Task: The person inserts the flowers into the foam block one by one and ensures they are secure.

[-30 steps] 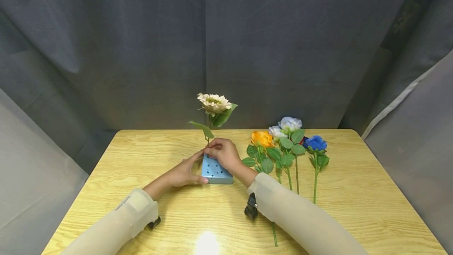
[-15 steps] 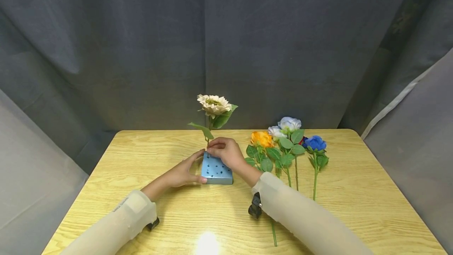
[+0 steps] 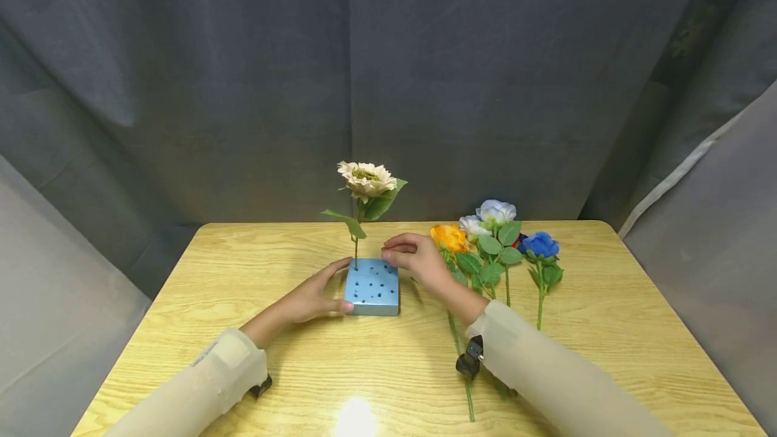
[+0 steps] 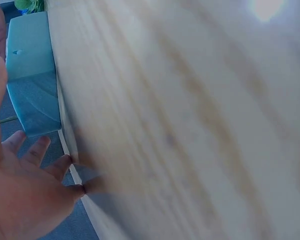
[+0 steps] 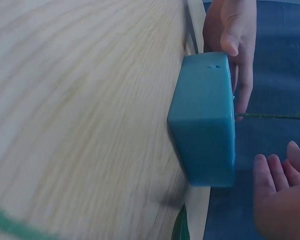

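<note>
A light blue foam block [image 3: 375, 292] with several small holes in its top lies on the table. In its back left corner stands an artificial cream flower [image 3: 366, 181], its stem upright and two green leaves along it. My left hand [image 3: 311, 299] holds the block's left side, thumb at the front corner and index finger at the back. My right hand [image 3: 417, 261] hovers by the block's back right edge, fingers loosely bent and holding nothing. In the right wrist view, a gap shows between the right hand [image 5: 285, 192] and the flower's stem [image 5: 270, 116].
Right of the block lie several artificial flowers: an orange one [image 3: 450, 238], pale white-blue ones [image 3: 496, 211], a mostly hidden red one, and a blue one [image 3: 540, 244]. Their stems point toward the near edge. The right forearm crosses over some stems. A grey curtain [image 3: 388, 86] hangs behind the table.
My right hand has let go of the cream flower's stem and moved right. The flower stays standing in the block. The left hand has hardly moved.
</note>
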Motion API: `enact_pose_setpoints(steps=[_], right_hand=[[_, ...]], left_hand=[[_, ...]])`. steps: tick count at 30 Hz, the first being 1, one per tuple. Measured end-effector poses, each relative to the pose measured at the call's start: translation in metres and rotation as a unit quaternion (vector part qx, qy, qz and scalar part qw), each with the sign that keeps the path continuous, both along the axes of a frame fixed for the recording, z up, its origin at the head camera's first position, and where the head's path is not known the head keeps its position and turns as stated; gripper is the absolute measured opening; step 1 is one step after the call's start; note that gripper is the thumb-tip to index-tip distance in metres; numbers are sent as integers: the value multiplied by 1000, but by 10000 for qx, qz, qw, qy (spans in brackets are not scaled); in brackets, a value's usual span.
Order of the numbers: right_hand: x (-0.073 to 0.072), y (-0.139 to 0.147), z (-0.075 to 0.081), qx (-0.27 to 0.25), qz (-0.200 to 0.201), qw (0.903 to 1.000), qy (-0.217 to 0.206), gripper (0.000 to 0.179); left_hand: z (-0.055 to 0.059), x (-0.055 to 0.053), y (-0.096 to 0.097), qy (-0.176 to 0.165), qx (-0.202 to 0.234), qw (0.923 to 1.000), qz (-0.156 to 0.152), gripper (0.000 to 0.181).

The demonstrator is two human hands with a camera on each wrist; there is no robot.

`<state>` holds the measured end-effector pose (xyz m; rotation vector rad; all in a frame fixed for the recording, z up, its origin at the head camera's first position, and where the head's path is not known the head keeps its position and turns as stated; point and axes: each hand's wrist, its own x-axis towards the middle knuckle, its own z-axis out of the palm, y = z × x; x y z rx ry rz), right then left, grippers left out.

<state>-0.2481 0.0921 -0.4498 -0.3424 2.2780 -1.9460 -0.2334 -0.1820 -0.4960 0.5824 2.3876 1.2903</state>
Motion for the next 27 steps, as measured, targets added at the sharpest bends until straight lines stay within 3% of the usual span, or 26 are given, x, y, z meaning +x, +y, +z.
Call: enact_pose_setpoints(steps=[7, 17, 27], right_hand=[[14, 24, 1, -249, -66, 9993, -272, 27], [34, 52, -7, -42, -44, 9993, -378, 31], [54, 79, -14, -157, -150, 9968, -775, 37]], left_hand=[[1, 3, -2, 68, 47, 10000, 32, 92], [2, 5, -2, 251, 147, 9996, -24, 82], [-3, 2, -2, 266, 370, 9989, -60, 74]])
